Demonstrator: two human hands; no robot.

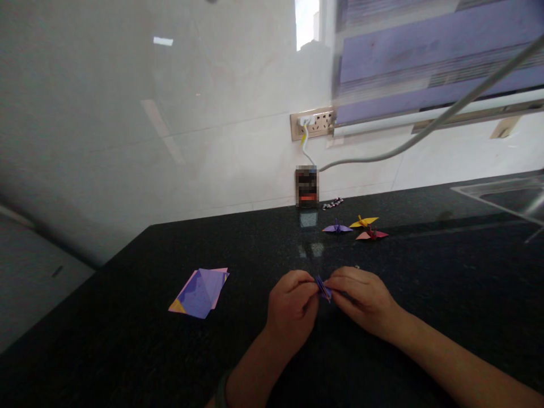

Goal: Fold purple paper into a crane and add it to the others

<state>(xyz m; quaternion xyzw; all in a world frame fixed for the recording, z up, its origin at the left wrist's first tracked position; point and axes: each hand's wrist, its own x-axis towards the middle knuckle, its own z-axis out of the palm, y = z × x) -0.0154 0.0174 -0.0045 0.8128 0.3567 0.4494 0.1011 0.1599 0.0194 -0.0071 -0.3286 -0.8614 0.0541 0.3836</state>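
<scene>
A small folded purple paper (pixel 324 289) is held between my two hands, low over the dark countertop. My left hand (pixel 293 303) pinches its left side with thumb and forefinger, the other fingers curled in. From the right, my right hand (pixel 363 297) grips the opposite side between thumb and fingertips. The fingers cover part of the folds. Beyond the hands stand a purple paper crane (pixel 338 228), a yellow paper crane (pixel 364 222) and a red and pink paper crane (pixel 372 234). Left of my hands lies a loose stack of purple and pink paper sheets (pixel 202 292).
The black countertop (pixel 127 328) meets a pale tiled wall (pixel 221 141). Against the wall stands a small dark box (pixel 306 187), with a beaded bracelet (pixel 332 203) beside it. A grey cable (pixel 382 157) runs off to the right. A sink edge (pixel 480 198) is at the right.
</scene>
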